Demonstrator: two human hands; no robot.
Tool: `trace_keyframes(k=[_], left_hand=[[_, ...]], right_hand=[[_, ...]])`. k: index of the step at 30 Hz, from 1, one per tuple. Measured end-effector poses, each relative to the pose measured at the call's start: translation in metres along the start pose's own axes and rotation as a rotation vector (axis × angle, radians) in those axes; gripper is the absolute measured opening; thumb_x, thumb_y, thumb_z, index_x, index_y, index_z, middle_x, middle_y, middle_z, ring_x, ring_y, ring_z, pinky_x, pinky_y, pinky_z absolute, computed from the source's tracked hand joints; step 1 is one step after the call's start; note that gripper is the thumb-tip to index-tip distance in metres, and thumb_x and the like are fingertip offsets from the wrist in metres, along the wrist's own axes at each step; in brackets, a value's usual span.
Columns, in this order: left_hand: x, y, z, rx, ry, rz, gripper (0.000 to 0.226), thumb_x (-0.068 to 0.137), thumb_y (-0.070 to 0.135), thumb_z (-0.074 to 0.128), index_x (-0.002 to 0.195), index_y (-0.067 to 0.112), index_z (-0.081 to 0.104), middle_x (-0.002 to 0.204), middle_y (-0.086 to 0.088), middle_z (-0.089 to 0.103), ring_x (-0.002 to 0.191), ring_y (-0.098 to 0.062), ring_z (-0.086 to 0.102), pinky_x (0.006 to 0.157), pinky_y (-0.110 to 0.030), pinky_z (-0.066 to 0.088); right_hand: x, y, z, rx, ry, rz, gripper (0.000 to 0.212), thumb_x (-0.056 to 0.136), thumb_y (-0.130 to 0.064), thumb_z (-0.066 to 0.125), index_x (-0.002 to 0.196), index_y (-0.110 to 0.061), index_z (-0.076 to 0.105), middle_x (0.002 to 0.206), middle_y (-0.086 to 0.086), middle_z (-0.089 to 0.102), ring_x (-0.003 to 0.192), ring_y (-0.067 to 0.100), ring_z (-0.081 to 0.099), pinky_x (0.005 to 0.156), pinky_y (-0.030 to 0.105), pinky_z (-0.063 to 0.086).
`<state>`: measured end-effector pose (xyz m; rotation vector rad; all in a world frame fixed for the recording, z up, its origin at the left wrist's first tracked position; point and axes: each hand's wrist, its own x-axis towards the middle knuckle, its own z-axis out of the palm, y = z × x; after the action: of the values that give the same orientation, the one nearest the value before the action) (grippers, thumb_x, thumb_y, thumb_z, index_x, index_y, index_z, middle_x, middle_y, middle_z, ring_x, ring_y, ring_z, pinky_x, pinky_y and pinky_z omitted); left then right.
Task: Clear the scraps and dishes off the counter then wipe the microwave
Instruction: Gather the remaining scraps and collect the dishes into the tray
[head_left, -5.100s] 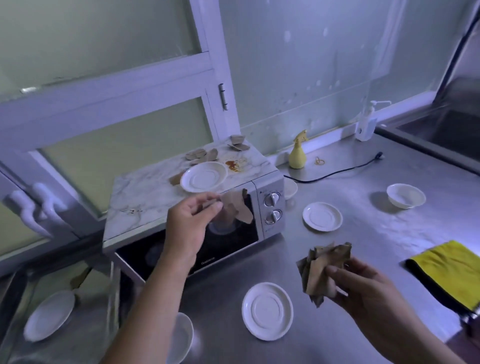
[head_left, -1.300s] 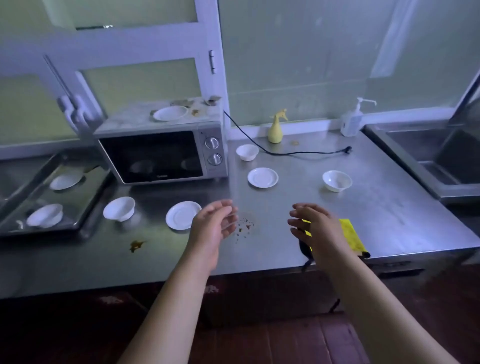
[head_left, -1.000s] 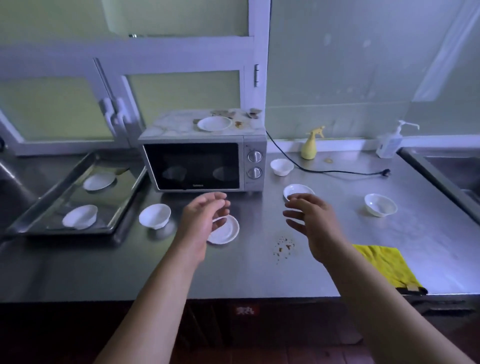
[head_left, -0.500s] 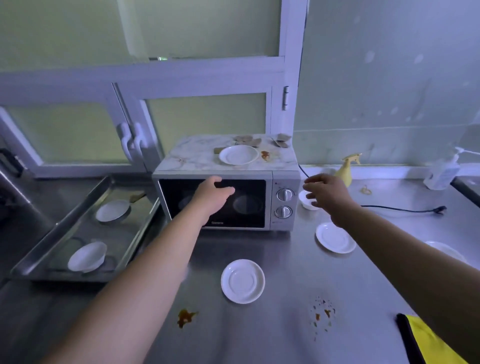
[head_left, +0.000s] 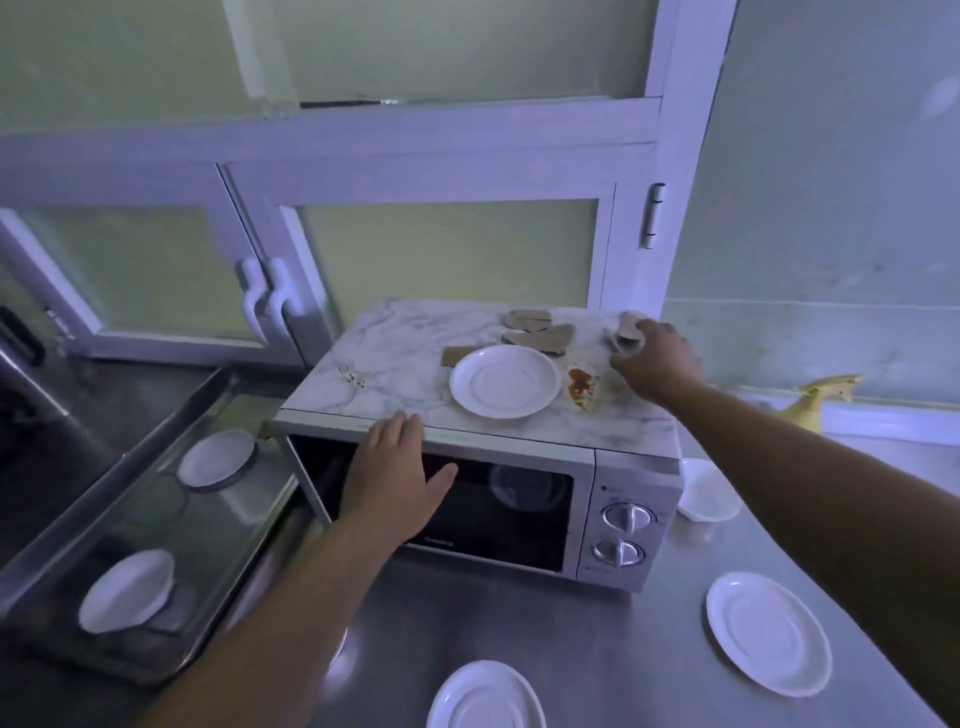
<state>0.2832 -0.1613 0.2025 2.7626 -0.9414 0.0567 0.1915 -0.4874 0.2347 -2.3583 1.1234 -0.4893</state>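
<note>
A white microwave (head_left: 618, 483) with a marbled top stands on the steel counter (head_left: 597, 639). On its top lie a white saucer (head_left: 504, 382), several brown cardboard scraps (head_left: 535, 332) behind the saucer, and a brown sauce stain (head_left: 582, 384). My right hand (head_left: 657, 364) reaches over the top's far right corner, thumb and fingers curled round a cardboard scrap (head_left: 627, 328) there. My left hand (head_left: 397, 480) lies flat against the dark door, fingertips at the top front edge.
A steel tray (head_left: 171, 540) left of the microwave holds a saucer (head_left: 215, 460) and a bowl (head_left: 127, 590). More saucers (head_left: 769, 631) (head_left: 485, 696) lie on the counter in front. A white bowl (head_left: 709, 499) and a yellow spray bottle (head_left: 815, 402) stand to the right.
I have come closer to the microwave. My right hand rose from beside the dials to the scrap on the top's far right corner. My left hand slid up the door.
</note>
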Motion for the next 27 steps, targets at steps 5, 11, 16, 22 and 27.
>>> trace_keyframes(k=[5, 11, 16, 22, 27], left_hand=[[-0.001, -0.009, 0.004, 0.037, 0.060, 0.042, 0.078, 0.094, 0.057, 0.050, 0.157, 0.018, 0.024, 0.163, 0.000, 0.023, 0.149, -0.019, 0.018, 0.123, -0.033, 0.014], [0.001, -0.014, -0.001, -0.049, 0.073, 0.042, 0.072, 0.093, 0.051, 0.055, 0.155, 0.022, 0.031, 0.160, 0.006, 0.030, 0.146, -0.016, 0.023, 0.120, -0.035, 0.024], [-0.002, -0.021, -0.004, -0.206, 0.018, 0.058, 0.064, 0.091, 0.034, 0.064, 0.148, 0.018, 0.043, 0.155, 0.003, 0.037, 0.144, -0.018, 0.027, 0.119, -0.036, 0.026], [-0.024, -0.007, -0.028, -0.669, 0.195, 0.037, 0.033, 0.088, 0.019, 0.067, 0.119, 0.031, 0.065, 0.121, 0.019, 0.059, 0.109, 0.011, 0.051, 0.100, -0.016, 0.038], [-0.045, 0.016, -0.079, -0.927, 0.114, 0.227, 0.031, 0.089, 0.029, 0.069, 0.117, 0.040, 0.065, 0.124, 0.023, 0.064, 0.118, 0.006, 0.055, 0.102, -0.022, 0.043]], right_hand=[[0.035, -0.005, 0.016, -0.219, -0.100, 0.001, 0.053, 0.088, -0.041, 0.054, 0.136, -0.020, 0.051, 0.131, 0.010, 0.060, 0.118, 0.032, 0.056, 0.098, 0.044, 0.037], [0.044, 0.000, 0.014, -0.286, 0.080, -0.050, 0.027, 0.093, -0.017, 0.049, 0.111, -0.016, 0.069, 0.103, 0.013, 0.068, 0.094, 0.033, 0.062, 0.090, 0.038, 0.039], [0.021, 0.003, 0.000, -0.151, 0.155, -0.033, 0.026, 0.090, -0.011, 0.055, 0.104, -0.020, 0.075, 0.096, 0.013, 0.071, 0.087, 0.035, 0.062, 0.089, 0.039, 0.049], [-0.053, -0.019, -0.038, 0.462, 0.148, -0.087, 0.007, 0.088, -0.021, 0.073, 0.089, -0.024, 0.080, 0.079, -0.007, 0.074, 0.080, 0.015, 0.067, 0.062, 0.023, 0.047], [-0.169, -0.064, -0.081, 0.691, 0.079, -0.284, 0.011, 0.083, -0.020, 0.081, 0.078, -0.029, 0.079, 0.081, -0.009, 0.076, 0.074, 0.001, 0.067, 0.068, 0.013, 0.050]])
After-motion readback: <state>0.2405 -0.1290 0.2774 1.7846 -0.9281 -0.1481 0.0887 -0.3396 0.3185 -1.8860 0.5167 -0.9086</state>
